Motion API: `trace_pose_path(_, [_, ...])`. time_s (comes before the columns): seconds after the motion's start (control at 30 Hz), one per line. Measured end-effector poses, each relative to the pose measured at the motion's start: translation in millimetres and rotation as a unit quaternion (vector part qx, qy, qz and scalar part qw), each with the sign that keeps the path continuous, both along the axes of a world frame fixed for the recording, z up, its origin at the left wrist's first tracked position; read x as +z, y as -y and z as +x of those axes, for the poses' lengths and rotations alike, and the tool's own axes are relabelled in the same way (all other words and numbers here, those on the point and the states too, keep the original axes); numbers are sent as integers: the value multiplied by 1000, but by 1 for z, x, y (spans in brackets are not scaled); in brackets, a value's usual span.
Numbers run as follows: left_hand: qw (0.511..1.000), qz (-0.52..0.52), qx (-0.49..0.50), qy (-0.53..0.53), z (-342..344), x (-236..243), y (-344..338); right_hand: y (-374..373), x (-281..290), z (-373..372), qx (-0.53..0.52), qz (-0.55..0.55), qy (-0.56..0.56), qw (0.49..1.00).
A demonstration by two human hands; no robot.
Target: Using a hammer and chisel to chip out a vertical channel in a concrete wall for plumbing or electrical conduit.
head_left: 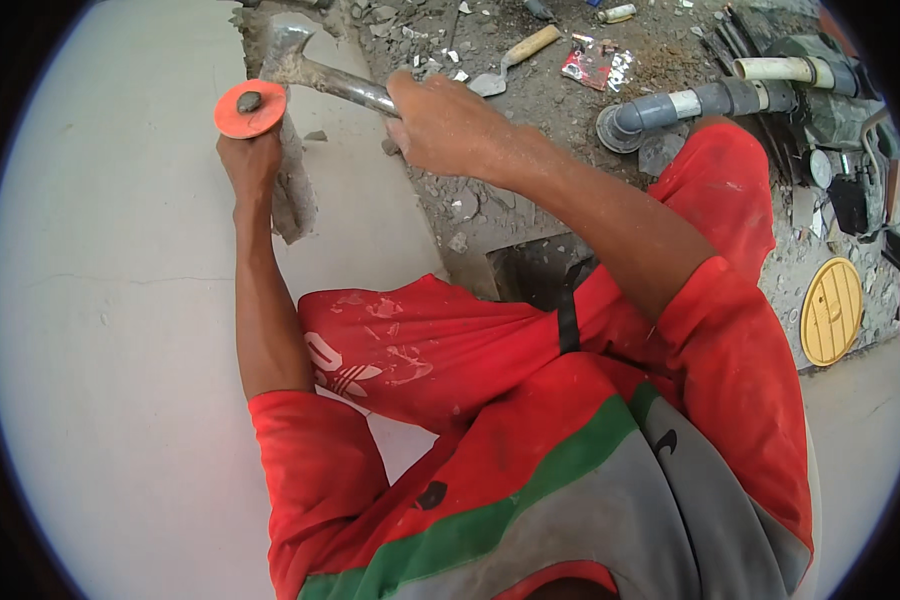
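Observation:
My left hand [251, 165] is closed round a chisel just below its round orange hand guard [232, 119]. The dark struck end of the chisel [249, 101] shows in the middle of the guard; its blade is hidden under my hand. A rough groove [296, 195] is cut into the pale wall [120, 330] beside my left wrist. My right hand [450, 128] grips the shaft of a metal hammer [345, 86]. The hammer's head is up and to the right of the guard, apart from the chisel's end.
Rubble covers the ground at the top, with a wooden-handled trowel [528, 47] and a red wrapper [587, 62] on it. Grey pipes [685, 103] lie at the upper right. Beyond my knee is a yellow round cover [832, 312]. A dark square opening [530, 272] lies near my legs.

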State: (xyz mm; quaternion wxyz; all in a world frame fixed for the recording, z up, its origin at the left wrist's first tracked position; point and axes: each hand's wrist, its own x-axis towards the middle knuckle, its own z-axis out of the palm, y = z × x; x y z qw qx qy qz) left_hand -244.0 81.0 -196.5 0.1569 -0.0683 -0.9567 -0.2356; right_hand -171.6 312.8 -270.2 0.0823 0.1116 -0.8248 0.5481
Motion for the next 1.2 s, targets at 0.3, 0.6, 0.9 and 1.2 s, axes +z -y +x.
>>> trace_pose_path(0.3, [998, 23, 22, 52, -3, 3, -3, 3, -10, -3, -36, -67, -92, 993])
trace_pose_path(0.6, [997, 32, -41, 56, 36, 36, -42, -59, 10, 14, -57, -88, -126, 987])
trace_pose_path(0.9, [987, -47, 8, 155, 15, 5, -26, -39, 54, -4, -132, -113, -182, 968])
trace_pose_path(1.2, [991, -27, 18, 127, 23, 7, 9, -16, 43, 23, 118, -66, 51, 990])
